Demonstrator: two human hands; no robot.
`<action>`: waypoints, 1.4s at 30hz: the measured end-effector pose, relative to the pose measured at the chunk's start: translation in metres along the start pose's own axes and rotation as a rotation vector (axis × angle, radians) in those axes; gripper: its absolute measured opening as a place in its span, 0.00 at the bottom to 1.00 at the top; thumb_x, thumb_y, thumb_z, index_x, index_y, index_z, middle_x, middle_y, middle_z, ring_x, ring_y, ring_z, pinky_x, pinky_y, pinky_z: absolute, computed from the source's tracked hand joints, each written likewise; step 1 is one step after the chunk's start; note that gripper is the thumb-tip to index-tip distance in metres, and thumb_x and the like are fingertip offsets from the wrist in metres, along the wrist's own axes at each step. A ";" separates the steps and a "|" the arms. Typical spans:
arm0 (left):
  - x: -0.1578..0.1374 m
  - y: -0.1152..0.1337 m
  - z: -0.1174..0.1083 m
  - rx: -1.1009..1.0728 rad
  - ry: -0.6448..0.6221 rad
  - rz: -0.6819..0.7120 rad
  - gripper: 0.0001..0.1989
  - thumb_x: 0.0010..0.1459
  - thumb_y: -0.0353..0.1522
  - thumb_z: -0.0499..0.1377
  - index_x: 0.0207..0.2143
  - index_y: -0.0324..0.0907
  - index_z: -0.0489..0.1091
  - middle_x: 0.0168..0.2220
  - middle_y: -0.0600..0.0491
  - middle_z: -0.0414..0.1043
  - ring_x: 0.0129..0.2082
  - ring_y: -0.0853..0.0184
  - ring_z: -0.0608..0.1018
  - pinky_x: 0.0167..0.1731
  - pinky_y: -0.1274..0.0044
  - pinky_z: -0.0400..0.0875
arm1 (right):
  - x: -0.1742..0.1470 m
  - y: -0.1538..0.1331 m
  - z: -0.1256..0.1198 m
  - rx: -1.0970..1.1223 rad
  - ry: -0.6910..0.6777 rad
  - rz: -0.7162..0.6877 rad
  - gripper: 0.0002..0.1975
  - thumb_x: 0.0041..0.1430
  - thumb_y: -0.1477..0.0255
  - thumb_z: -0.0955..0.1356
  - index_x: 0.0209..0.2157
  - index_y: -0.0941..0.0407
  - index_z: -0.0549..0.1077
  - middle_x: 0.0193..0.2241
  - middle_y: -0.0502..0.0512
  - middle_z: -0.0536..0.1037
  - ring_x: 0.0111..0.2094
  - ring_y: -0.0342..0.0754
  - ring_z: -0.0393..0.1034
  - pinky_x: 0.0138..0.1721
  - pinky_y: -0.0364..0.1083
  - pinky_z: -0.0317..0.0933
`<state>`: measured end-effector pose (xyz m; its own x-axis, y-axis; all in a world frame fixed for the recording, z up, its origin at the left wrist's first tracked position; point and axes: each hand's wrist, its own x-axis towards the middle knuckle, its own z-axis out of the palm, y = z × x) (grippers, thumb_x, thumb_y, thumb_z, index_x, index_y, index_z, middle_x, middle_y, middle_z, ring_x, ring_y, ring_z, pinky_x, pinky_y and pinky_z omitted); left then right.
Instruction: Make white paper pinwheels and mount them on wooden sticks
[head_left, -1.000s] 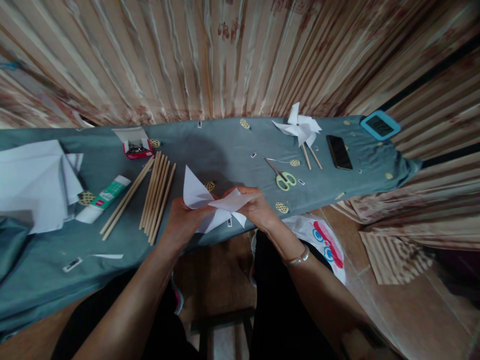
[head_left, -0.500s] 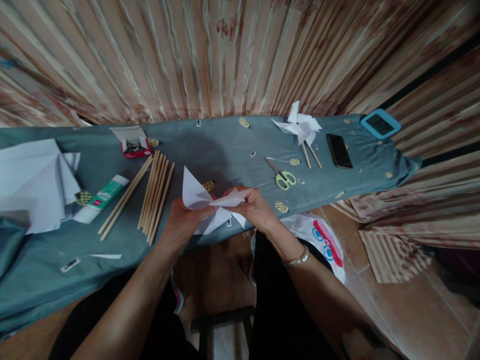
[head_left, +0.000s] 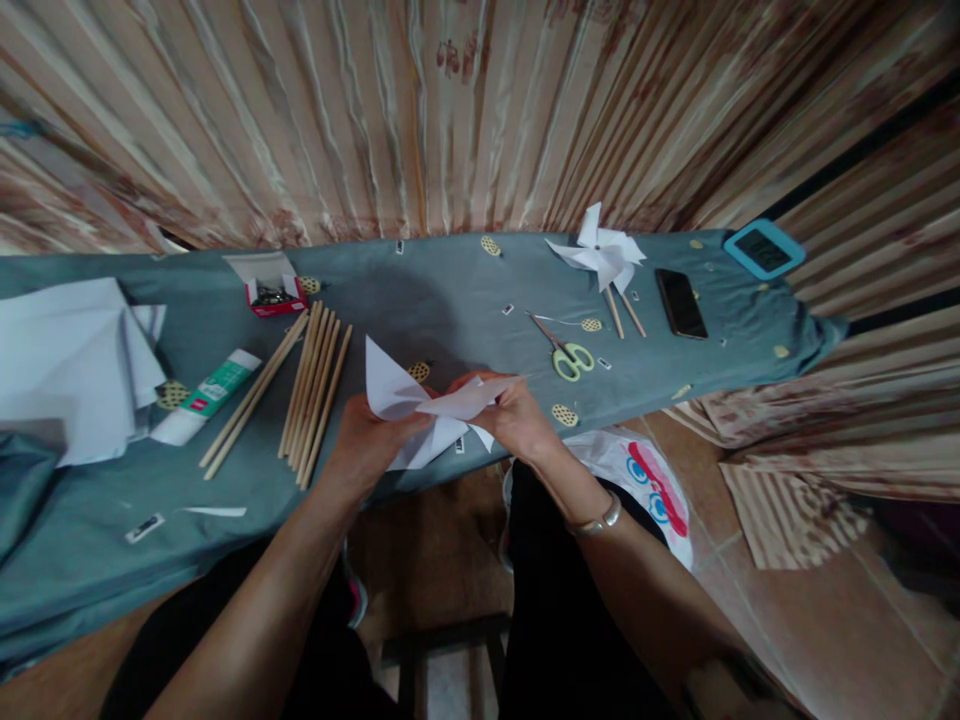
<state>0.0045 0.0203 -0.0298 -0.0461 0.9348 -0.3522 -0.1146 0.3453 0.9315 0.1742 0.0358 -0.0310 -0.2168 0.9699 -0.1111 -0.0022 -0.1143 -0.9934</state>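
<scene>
Curtain and cloth: pleated curtain (head_left: 450, 120) hangs behind a long surface, covered by a grey-green cloth (head_left: 450, 300); from the green-handled scissors (head_left: 560, 347) I give all places.
White paper (head_left: 459, 402): this cut piece, with its points bent, is left of the scissors, at the front edge of the cloth, between both hands.
Left hand (head_left: 367, 440): it pinches the left side of the paper, the thumb lying on top.
Right hand (head_left: 517, 418): it is closed on the right side of the same paper; its fingertips are partly hidden.
White pinwheel (head_left: 604, 258): beyond the scissors and to the right, with two wooden sticks (head_left: 615, 312) under it; whether it is one or two, I cannot tell.
Loose sticks (head_left: 307, 388): well left of the scissors.
Sheets (head_left: 67, 370): farthest left of the scissors, piled.
Work so far: I judge the held paper already cut and partly shaped; no stick is seen joined to it. Loose sticks and sheets seem unused.
</scene>
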 end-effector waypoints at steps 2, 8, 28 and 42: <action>0.000 0.000 0.000 0.012 0.003 0.031 0.12 0.30 0.33 0.69 0.23 0.40 0.76 0.25 0.54 0.79 0.27 0.62 0.79 0.31 0.73 0.75 | -0.001 0.000 0.000 -0.007 0.000 -0.047 0.08 0.39 0.69 0.76 0.24 0.56 0.76 0.25 0.49 0.78 0.27 0.44 0.71 0.33 0.44 0.67; -0.003 0.004 -0.001 0.051 -0.028 0.071 0.14 0.30 0.35 0.70 0.24 0.40 0.76 0.25 0.53 0.79 0.28 0.60 0.80 0.31 0.72 0.75 | -0.007 -0.001 0.002 0.021 0.016 -0.090 0.05 0.43 0.71 0.71 0.27 0.55 0.78 0.29 0.52 0.81 0.30 0.47 0.74 0.34 0.45 0.68; -0.011 0.010 -0.001 0.169 -0.064 0.074 0.09 0.36 0.35 0.67 0.23 0.42 0.76 0.25 0.52 0.78 0.29 0.59 0.80 0.30 0.73 0.75 | -0.019 0.000 -0.004 -0.189 -0.032 -0.159 0.07 0.48 0.73 0.69 0.31 0.55 0.77 0.32 0.52 0.81 0.35 0.48 0.75 0.36 0.45 0.67; -0.007 0.010 -0.024 -0.038 -0.153 0.169 0.23 0.40 0.40 0.71 0.39 0.40 0.77 0.39 0.47 0.81 0.41 0.58 0.81 0.45 0.69 0.75 | -0.018 -0.011 -0.016 -0.201 0.055 -0.144 0.06 0.47 0.70 0.71 0.29 0.56 0.78 0.30 0.53 0.82 0.32 0.48 0.75 0.34 0.45 0.68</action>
<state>-0.0199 0.0153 -0.0206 0.0830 0.9818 -0.1706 -0.1558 0.1818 0.9709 0.1941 0.0233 -0.0188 -0.1748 0.9839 0.0360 0.1659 0.0655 -0.9840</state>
